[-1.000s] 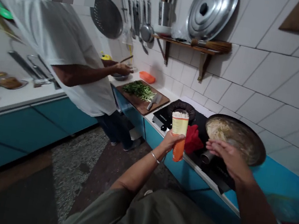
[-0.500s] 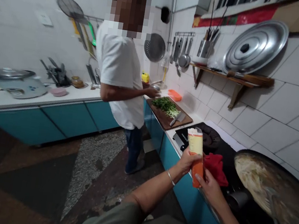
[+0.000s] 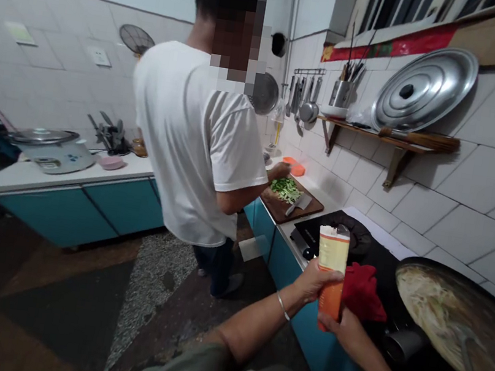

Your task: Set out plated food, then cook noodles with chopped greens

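Upright, the flat packet (image 3: 331, 266), cream above and orange below, is gripped by my left hand (image 3: 314, 282) at mid-height; my right hand (image 3: 346, 332) pinches its base. Beside it: crumpled red cloth (image 3: 364, 293), round dark wok (image 3: 460, 316), co-worker (image 3: 198, 141) beyond.

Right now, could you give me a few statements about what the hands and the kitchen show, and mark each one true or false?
1. Both hands grip the packet. True: the left hand holds its middle, the right hand its bottom.
2. The wok is empty. False: it holds pale noodles.
3. A red cloth lies on the stove. True.
4. The chopping board holds sliced carrots. False: chopped greens and a cleaver lie there.
5. Another person stands at the board. True.
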Tool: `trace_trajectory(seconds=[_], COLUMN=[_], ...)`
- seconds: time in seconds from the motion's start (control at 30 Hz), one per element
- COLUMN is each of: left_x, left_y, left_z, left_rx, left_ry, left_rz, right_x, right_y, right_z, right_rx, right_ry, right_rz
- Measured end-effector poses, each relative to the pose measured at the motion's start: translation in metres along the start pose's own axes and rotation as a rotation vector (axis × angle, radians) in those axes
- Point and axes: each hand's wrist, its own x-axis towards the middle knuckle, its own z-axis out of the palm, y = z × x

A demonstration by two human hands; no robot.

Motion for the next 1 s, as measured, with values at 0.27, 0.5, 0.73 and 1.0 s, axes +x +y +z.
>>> trace_trajectory(seconds=[0.27,0.5,0.73,1.0], left_x=[-0.013,0.002,0.023,0.034], left_y=[-0.001,-0.021,-0.026,-0.033], left_z=[0.018,0.05,0.076,0.112], left_rx=[0.462,0.695,0.822,0.938], left_ry=[-0.348,-0.592,-0.59,-0.682], left_rz=[-0.244,-0.33,-0.311,-0.303], right_x=[-0.02,-0.032,-0.046,-0.046], right_y=[-0.072,-0.075,-0.055,-0.063], right_z=[-0.095,-0.125,-0.139,-0.161], right_rx=[0.522,0.642,0.559,0.61], right_ry=[0.368,0.213,0.381,0.421], right_rz=[-0.005,-0.069,-0.143,-0.211])
